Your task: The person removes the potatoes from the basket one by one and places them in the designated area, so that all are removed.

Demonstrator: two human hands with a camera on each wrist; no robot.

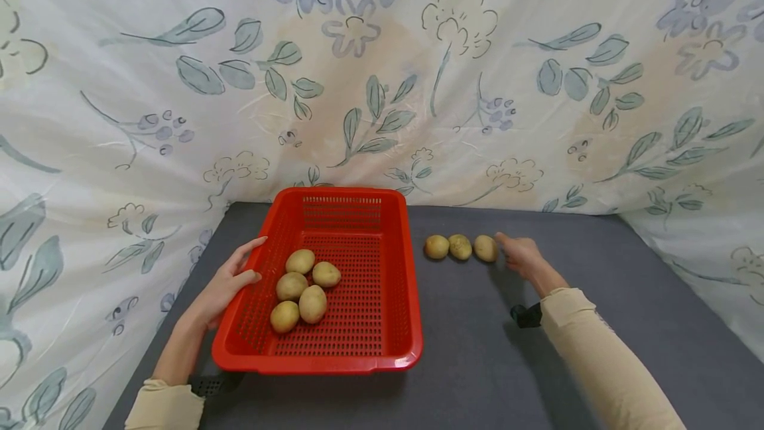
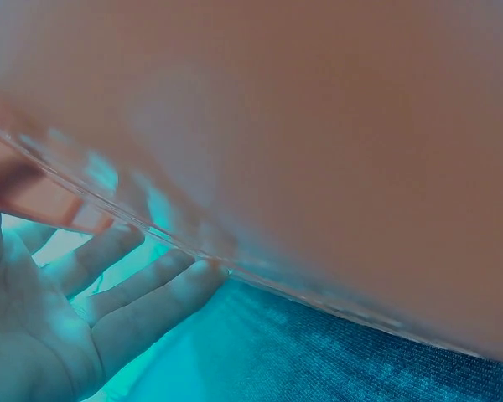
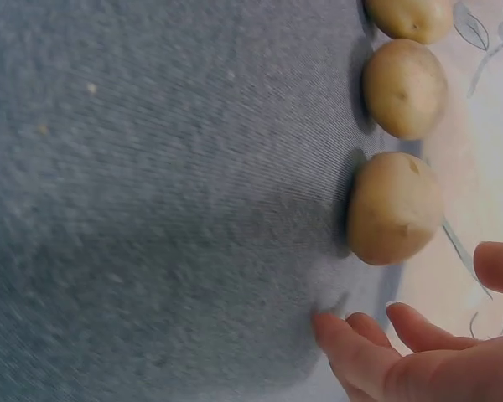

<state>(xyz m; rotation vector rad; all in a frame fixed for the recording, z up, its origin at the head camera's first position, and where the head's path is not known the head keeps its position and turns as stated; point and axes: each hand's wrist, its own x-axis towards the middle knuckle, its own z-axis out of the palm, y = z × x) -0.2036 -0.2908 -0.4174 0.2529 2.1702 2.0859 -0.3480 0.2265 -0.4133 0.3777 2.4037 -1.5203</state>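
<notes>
Cloth (image 1: 382, 85) printed with pale flowers and grey-green leaves hangs behind the red basket and off to both sides of it. The dark grey tabletop (image 1: 477, 350) spreads under the basket and well out to its right. The red basket (image 1: 316, 365) itself is oblong, with a slotted floor and a smooth rim. Cream sleeves come in from the near side, the right sleeve (image 1: 603, 357) to the right of the basket and the left sleeve (image 1: 164, 407) just off its near left corner. The person's left hand (image 1: 223, 287) is at the basket's left side, thumb and forefinger at the rim, the other fingers spread and fairly straight against the outer wall. The right hand (image 1: 522, 257) is well to the right of the basket, thumb and fingers parted with nothing between them, just beside a potato. Five potatoes (image 1: 313, 304) lie clustered in the left part of the basket. Three more potatoes (image 1: 460, 247) lie in a row to the basket's right, toward its far end.
</notes>
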